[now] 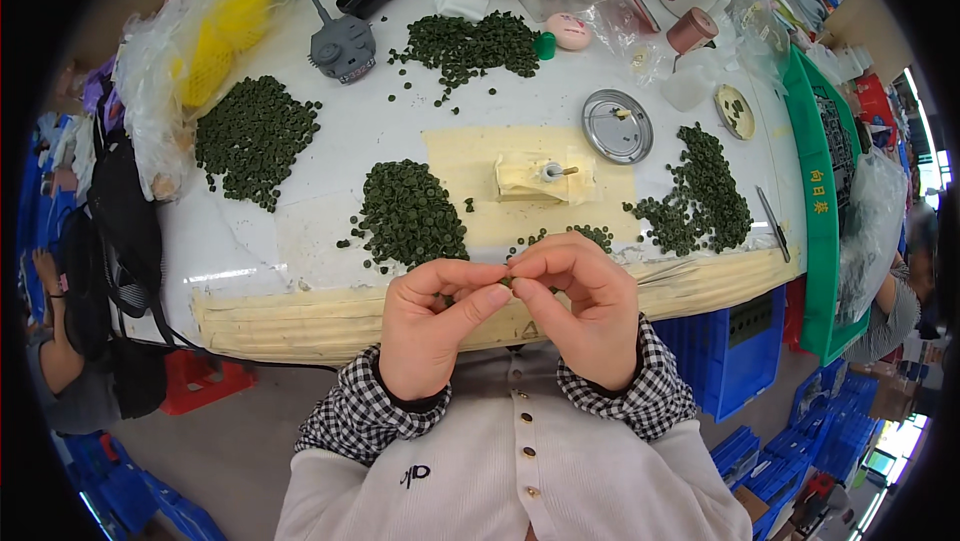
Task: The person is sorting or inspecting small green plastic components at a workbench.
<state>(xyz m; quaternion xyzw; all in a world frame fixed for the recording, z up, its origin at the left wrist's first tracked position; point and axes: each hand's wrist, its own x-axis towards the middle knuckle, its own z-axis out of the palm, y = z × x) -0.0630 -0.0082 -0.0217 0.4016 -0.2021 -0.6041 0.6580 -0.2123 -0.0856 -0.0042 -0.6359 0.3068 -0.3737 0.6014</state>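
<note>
My left hand (432,326) and my right hand (588,316) meet over the table's near edge, thumbs and forefingers pinched together. Between their fingertips is a tiny green piece (507,282), mostly covered, so its shape is unclear. Just beyond my fingers lie several small dark green round pieces (592,236). A larger heap of green pieces (412,216) sits beyond my left hand, and another spread of them (702,196) lies to the right. Straight ahead, a block wrapped in cream tape (520,179) has a short metal peg standing out of it.
More green heaps lie at the left (255,136) and back (465,46). A round metal lid (617,128), a grey turret-shaped toy part (342,49) and a thin dark tool (772,224) rest on the table. A green tray (815,241) lines the right edge, with a blue crate (715,361) below.
</note>
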